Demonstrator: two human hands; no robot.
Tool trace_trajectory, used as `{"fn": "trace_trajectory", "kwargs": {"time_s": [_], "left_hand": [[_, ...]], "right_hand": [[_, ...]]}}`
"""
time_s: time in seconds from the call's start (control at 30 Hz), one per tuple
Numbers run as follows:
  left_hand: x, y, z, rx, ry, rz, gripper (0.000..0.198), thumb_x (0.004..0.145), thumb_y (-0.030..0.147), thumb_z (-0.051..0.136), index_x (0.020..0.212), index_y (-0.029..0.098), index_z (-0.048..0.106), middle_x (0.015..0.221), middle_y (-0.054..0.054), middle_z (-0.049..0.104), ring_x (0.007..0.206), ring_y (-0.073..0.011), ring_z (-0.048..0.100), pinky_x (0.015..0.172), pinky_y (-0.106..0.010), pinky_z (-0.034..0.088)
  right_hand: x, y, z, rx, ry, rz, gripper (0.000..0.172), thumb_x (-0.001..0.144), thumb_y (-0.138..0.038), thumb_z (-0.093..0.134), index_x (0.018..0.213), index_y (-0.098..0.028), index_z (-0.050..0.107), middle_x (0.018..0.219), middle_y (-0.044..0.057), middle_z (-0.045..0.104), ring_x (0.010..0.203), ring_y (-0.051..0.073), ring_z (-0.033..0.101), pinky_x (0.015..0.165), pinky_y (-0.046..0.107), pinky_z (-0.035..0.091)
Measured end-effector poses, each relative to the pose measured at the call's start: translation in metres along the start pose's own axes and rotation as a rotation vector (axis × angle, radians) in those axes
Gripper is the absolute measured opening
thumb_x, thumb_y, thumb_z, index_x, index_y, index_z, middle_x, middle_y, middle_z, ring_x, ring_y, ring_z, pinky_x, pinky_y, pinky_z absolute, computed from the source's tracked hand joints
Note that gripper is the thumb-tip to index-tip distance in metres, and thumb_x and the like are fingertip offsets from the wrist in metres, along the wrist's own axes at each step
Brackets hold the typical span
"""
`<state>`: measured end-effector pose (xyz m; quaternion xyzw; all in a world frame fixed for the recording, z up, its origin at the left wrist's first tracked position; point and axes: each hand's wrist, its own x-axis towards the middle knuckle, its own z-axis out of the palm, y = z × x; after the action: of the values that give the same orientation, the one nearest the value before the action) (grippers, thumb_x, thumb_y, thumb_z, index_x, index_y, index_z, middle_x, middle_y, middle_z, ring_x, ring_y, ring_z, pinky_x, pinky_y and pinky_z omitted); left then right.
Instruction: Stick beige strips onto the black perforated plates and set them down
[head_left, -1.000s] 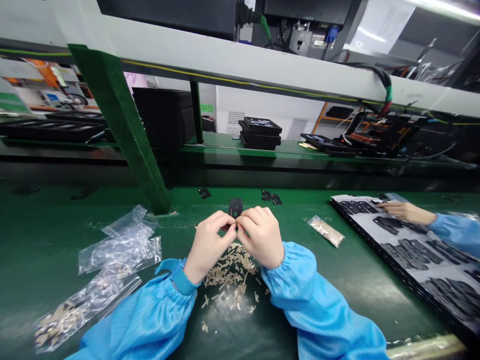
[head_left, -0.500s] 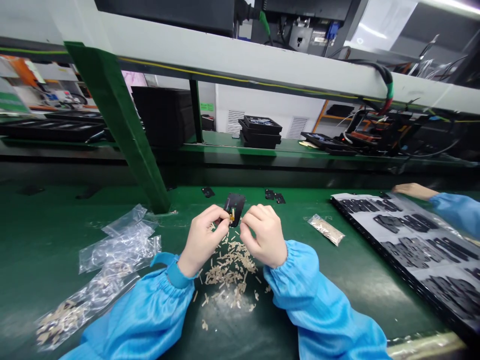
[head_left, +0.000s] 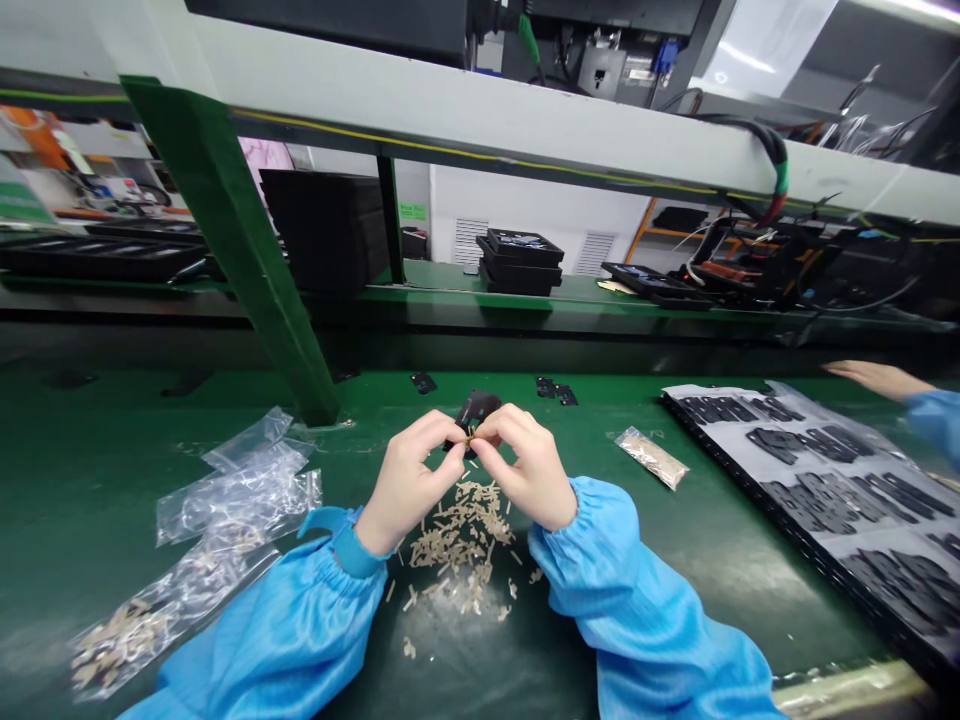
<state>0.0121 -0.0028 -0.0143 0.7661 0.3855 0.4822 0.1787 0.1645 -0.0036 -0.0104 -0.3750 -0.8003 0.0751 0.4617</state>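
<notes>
My left hand [head_left: 412, 470] is closed in a pinch at the lower left edge of a small thin black plate [head_left: 480, 406], which tilts behind the fingers. The fingers of my right hand [head_left: 529, 462] pinch a tiny gold-coloured strip [head_left: 471, 434] at the near side of that plate. The fingertips of both hands meet there and hide most of the strip. Just below the hands, a loose heap of small beige strips [head_left: 457, 540] is spread over the green table [head_left: 360, 620].
Clear plastic bags [head_left: 217, 530], some with beige pieces, lie at left. A filled small bag [head_left: 651, 457] lies right of my hands. Farther right, a tray [head_left: 795, 540] holds black parts; another person's hand [head_left: 881, 378] is beyond it. A green post [head_left: 232, 250] stands at left.
My right hand has moved left, and its fingertips now meet those of my left hand. The black plate has turned and tilted. The other person's hand has shifted right.
</notes>
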Motion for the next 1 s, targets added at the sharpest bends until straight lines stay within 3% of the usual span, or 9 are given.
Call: {"fn": "trace_trajectory", "kwargs": {"time_s": [0.27,0.43,0.6,0.73,0.83,1.0], "left_hand": [[0.001,-0.004,-0.003,-0.107,-0.074,-0.079,0.015,0.078,0.016,0.047,0.065,0.016,0.055,0.068,0.001,0.052,0.066,-0.0123,0.051,0.063,-0.024,0.039],[0.002,-0.013,-0.007,-0.245,-0.05,-0.153,0.014,0.079,0.019,0.048,0.066,0.017,0.054,0.069,0.002,0.05,0.066,-0.0117,0.048,0.063,-0.023,0.037],[0.001,-0.015,-0.008,-0.305,-0.035,-0.239,0.014,0.08,0.021,0.049,0.067,0.016,0.054,0.07,0.001,0.051,0.069,-0.0125,0.048,0.065,-0.024,0.037],[0.002,-0.013,-0.007,-0.378,-0.044,-0.273,0.015,0.079,0.022,0.05,0.066,0.016,0.054,0.068,0.002,0.05,0.068,-0.0121,0.047,0.065,-0.024,0.036],[0.002,-0.011,-0.006,-0.451,-0.055,-0.299,0.016,0.079,0.022,0.051,0.065,0.016,0.053,0.066,0.003,0.049,0.066,-0.0112,0.045,0.064,-0.023,0.035],[0.002,-0.011,-0.005,-0.537,-0.086,-0.32,0.014,0.078,0.021,0.053,0.064,0.016,0.054,0.065,0.003,0.05,0.066,-0.0109,0.045,0.064,-0.022,0.035]], "right_hand": [[0.002,0.003,-0.004,0.037,-0.068,-0.029,0.013,0.085,-0.016,0.048,0.074,-0.018,0.054,0.075,0.003,0.058,0.073,0.015,0.053,0.068,0.029,0.039],[0.003,0.004,-0.007,0.027,-0.025,-0.015,0.014,0.082,-0.013,0.046,0.069,-0.019,0.051,0.07,0.001,0.055,0.068,0.014,0.051,0.065,0.028,0.038],[-0.001,0.001,-0.006,-0.117,-0.019,-0.15,0.014,0.074,-0.007,0.046,0.074,-0.018,0.054,0.074,0.002,0.056,0.073,0.015,0.052,0.07,0.032,0.035],[-0.002,0.001,-0.004,-0.192,0.015,-0.177,0.009,0.079,-0.018,0.052,0.071,-0.018,0.057,0.074,0.002,0.055,0.07,0.015,0.05,0.07,0.033,0.033],[-0.002,0.001,-0.004,-0.243,0.055,-0.211,0.019,0.082,-0.025,0.052,0.064,-0.017,0.055,0.071,0.002,0.054,0.068,0.014,0.048,0.069,0.033,0.033],[-0.001,0.0,-0.004,-0.29,0.124,-0.276,0.009,0.08,-0.013,0.052,0.08,-0.019,0.059,0.078,0.002,0.056,0.072,0.014,0.048,0.07,0.033,0.033]]}}
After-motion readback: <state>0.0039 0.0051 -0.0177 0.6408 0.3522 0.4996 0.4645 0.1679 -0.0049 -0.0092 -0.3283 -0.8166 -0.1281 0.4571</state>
